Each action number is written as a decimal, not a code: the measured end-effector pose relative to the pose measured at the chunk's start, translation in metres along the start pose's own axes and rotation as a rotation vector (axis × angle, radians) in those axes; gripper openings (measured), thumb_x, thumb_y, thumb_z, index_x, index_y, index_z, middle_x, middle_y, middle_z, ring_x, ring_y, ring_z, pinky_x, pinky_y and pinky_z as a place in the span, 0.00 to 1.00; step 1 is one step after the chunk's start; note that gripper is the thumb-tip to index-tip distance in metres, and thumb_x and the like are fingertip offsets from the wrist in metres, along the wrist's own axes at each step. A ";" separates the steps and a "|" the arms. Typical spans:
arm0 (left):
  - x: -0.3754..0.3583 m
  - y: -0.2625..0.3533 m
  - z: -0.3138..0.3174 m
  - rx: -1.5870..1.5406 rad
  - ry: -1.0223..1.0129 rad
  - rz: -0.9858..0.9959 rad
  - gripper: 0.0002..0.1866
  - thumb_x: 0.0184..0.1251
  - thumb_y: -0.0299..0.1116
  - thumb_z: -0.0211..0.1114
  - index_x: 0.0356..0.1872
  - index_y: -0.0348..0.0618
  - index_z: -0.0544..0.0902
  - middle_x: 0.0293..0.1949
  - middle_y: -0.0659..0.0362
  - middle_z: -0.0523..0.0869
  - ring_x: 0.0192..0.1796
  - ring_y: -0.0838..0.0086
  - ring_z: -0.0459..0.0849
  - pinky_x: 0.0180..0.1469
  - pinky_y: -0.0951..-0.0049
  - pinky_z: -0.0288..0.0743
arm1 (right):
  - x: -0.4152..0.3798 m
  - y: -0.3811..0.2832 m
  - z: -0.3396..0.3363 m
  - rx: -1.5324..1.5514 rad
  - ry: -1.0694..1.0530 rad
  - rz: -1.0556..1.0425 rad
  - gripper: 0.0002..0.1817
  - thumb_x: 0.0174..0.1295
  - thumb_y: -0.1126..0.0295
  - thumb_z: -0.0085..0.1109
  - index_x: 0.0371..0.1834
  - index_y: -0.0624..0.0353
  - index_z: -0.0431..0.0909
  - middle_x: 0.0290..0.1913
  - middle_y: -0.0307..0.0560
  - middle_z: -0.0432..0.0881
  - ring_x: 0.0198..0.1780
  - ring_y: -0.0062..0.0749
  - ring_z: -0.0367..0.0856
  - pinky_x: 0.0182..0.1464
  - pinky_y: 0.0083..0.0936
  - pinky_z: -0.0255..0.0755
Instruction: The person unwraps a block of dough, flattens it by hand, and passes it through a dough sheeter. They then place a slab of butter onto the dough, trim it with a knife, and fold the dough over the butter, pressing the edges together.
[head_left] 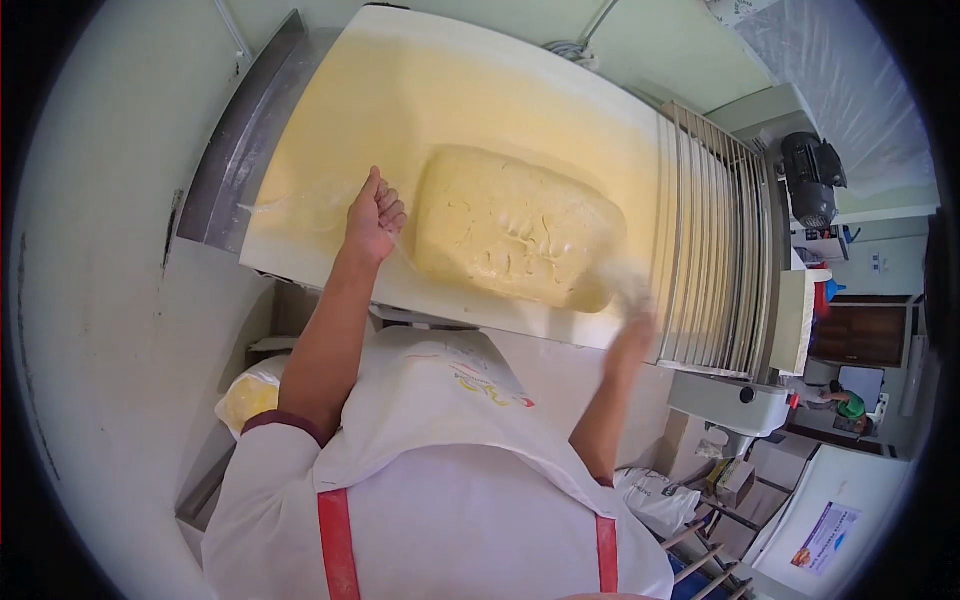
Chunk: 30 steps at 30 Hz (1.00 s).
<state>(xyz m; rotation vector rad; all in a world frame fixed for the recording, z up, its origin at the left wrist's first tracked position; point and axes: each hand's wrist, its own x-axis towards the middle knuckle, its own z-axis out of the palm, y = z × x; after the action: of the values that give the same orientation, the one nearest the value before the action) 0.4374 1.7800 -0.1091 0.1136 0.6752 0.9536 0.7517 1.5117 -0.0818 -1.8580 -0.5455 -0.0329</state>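
A large, thick block of pale yellow dough lies on the table, its top cracked and dented near the middle. To its left, my left hand is closed in a fist with the thumb pointing up. Faint see-through wisps, like thin plastic film, show beside this fist; what it holds is hard to make out. At the dough's near right corner, my right hand is smeared by motion. A whitish blur lies just beyond its fingers, and its kind cannot be told.
The pale work table has a metal side piece at its left end. On the right stands a machine with a metal bar guard and a dark motor. Far right, another person in green is visible. A plastic bag lies below.
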 end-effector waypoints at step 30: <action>0.118 -0.072 0.168 0.140 -0.206 0.186 0.24 0.78 0.45 0.45 0.15 0.55 0.60 0.13 0.68 0.58 0.15 0.79 0.55 0.19 0.72 0.50 | 0.119 0.027 0.103 0.679 -0.623 0.749 0.31 0.72 0.54 0.48 0.70 0.65 0.62 0.68 0.56 0.69 0.69 0.42 0.67 0.72 0.36 0.57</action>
<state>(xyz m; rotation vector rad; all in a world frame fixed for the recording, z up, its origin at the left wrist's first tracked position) 0.6323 1.8629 -0.0601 0.3987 0.5463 1.0554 0.8430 1.6398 -0.1085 -1.2676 -0.1912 1.1194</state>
